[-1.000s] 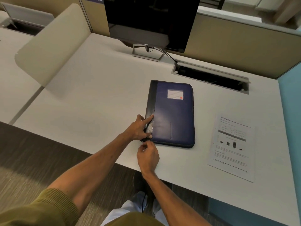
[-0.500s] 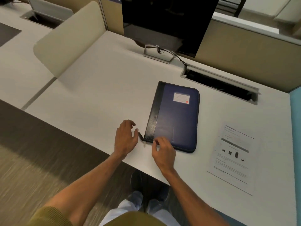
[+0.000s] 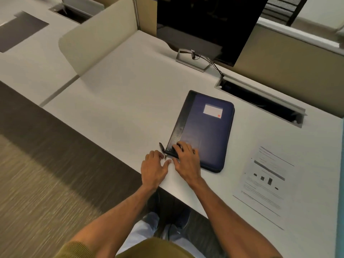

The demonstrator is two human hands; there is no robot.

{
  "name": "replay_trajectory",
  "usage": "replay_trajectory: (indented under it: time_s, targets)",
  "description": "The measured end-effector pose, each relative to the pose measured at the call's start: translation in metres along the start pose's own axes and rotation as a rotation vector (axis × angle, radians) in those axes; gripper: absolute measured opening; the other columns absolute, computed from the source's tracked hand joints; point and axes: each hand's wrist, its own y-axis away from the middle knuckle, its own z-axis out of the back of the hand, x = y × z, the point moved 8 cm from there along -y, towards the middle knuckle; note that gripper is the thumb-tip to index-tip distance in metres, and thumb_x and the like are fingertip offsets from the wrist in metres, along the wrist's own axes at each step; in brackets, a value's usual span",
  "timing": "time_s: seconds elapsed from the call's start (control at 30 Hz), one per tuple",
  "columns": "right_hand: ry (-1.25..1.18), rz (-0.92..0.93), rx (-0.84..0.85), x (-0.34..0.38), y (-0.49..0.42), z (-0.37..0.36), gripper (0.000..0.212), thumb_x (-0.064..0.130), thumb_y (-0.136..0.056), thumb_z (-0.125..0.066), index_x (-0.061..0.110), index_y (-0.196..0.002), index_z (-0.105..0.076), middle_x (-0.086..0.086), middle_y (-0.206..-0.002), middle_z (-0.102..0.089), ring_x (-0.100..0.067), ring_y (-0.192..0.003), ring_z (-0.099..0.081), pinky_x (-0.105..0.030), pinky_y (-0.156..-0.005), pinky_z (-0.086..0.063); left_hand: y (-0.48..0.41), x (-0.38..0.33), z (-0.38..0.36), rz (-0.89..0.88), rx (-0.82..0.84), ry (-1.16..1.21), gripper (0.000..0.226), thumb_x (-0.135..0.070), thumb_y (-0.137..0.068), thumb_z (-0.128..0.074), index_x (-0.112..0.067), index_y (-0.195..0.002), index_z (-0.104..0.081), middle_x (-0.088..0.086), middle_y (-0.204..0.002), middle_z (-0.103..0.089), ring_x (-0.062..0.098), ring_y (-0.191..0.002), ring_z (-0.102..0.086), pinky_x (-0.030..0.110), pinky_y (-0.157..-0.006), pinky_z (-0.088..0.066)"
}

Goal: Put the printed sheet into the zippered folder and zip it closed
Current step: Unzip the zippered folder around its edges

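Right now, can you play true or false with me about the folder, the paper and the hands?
1. The printed sheet is inside the folder. False: it lies flat on the desk, to the right of the zippered folder.
2. The folder lies closed. True.
3. The right hand rests on the folder's near left corner. True.
4. The left hand holds the sheet. False: it sits on the desk by the zipper pull, far from the sheet.
5. A dark monitor stands behind the folder. True.
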Motion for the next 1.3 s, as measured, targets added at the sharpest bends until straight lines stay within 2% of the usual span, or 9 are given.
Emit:
replay_trajectory:
  time_s: [0.27, 0.6, 0.77, 0.83, 0.93, 1.0, 1.1, 1.17, 1.3]
  targets:
    - [0.153, 0.066, 0.083, 0.001, 0.004, -0.004, 0.054, 0.024, -0.109, -0.052, 0.028, -0.161, -0.038, -0.005, -0.163, -0.041, -0.028, -0.146, -0.045, -0.045, -0.113, -0.047, -0.006, -0.003, 0.009, -0.081, -0.008, -0.195, 0.024, -0.04, -0.107, -0.054, -0.018, -0.116, -0.062, -0.002, -0.112, -0.065, 0.015, -0.098, -0.06, 0.032, -0.082, -0.055]
    - [0.241, 0.181, 0.065, 0.001, 0.011, 0.009, 0.043, 0.019, -0.11, -0.053, 0.015, -0.153, -0.055, -0.008, -0.151, -0.06, -0.031, -0.127, -0.064, -0.04, -0.089, -0.067, -0.023, -0.011, 0.024, -0.318, 0.044, -0.512, 0.024, -0.039, -0.107, -0.051, -0.02, -0.117, -0.06, -0.003, -0.116, -0.065, 0.02, -0.102, -0.062, 0.036, -0.078, -0.054]
    - [0.263, 0.193, 0.089, 0.005, 0.011, 0.003, 0.043, 0.017, -0.113, -0.043, 0.013, -0.156, -0.05, -0.008, -0.156, -0.053, -0.03, -0.132, -0.06, -0.039, -0.095, -0.065, -0.025, -0.01, 0.022, -0.415, 0.087, -0.559, 0.022, -0.035, -0.107, -0.046, -0.019, -0.12, -0.055, -0.001, -0.116, -0.061, 0.019, -0.099, -0.057, 0.033, -0.073, -0.052]
    - [0.248, 0.181, 0.103, 0.005, 0.012, 0.0, 0.042, 0.016, -0.112, -0.044, 0.012, -0.154, -0.051, -0.008, -0.156, -0.053, -0.03, -0.133, -0.059, -0.04, -0.097, -0.064, -0.022, -0.016, 0.014, -0.525, 0.135, -0.584, 0.03, -0.033, -0.106, -0.045, -0.017, -0.13, -0.054, 0.001, -0.128, -0.059, 0.019, -0.107, -0.056, 0.032, -0.079, -0.052]
    - [0.238, 0.15, 0.091, 0.004, 0.014, 0.0, 0.041, 0.017, -0.11, -0.05, 0.013, -0.15, -0.057, -0.008, -0.151, -0.059, -0.03, -0.13, -0.062, -0.041, -0.095, -0.065, -0.018, -0.021, 0.008, -0.603, 0.178, -0.576, 0.045, -0.032, -0.104, -0.047, -0.014, -0.145, -0.052, 0.006, -0.164, -0.038, 0.025, -0.148, -0.043, 0.038, -0.109, -0.05]
    - [0.229, 0.141, 0.094, 0.004, 0.014, -0.001, 0.041, 0.018, -0.11, -0.049, 0.014, -0.15, -0.057, -0.007, -0.151, -0.058, -0.029, -0.131, -0.061, -0.042, -0.096, -0.064, -0.017, -0.025, 0.002, -0.634, 0.223, -0.538, 0.045, -0.03, -0.105, -0.046, -0.013, -0.146, -0.052, 0.006, -0.17, -0.032, 0.024, -0.155, -0.036, 0.037, -0.119, -0.044]
    - [0.207, 0.123, 0.083, 0.002, 0.011, -0.002, 0.042, 0.02, -0.11, -0.05, 0.015, -0.151, -0.055, -0.006, -0.153, -0.057, -0.03, -0.132, -0.059, -0.043, -0.097, -0.064, -0.02, -0.025, -0.002, -0.593, 0.211, -0.504, 0.036, -0.03, -0.107, -0.044, -0.013, -0.136, -0.056, 0.004, -0.147, -0.053, 0.022, -0.129, -0.056, 0.033, -0.105, -0.049]
    - [0.187, 0.103, 0.077, -0.001, 0.008, -0.001, 0.042, 0.02, -0.109, -0.052, 0.016, -0.151, -0.056, -0.006, -0.152, -0.058, -0.03, -0.132, -0.06, -0.044, -0.097, -0.064, -0.02, -0.023, -0.001, -0.574, 0.173, -0.531, 0.03, -0.032, -0.107, -0.04, -0.016, -0.126, -0.057, 0.001, -0.126, -0.06, 0.02, -0.109, -0.057, 0.033, -0.096, -0.047]
    - [0.197, 0.118, 0.064, -0.004, 0.006, 0.001, 0.04, 0.018, -0.107, -0.057, 0.014, -0.146, -0.061, -0.008, -0.145, -0.063, -0.031, -0.125, -0.064, -0.044, -0.089, -0.067, -0.028, -0.01, 0.008, -0.502, 0.157, -0.535, 0.027, -0.031, -0.104, -0.042, -0.017, -0.122, -0.057, -0.001, -0.12, -0.059, 0.019, -0.102, -0.056, 0.034, -0.094, -0.045]
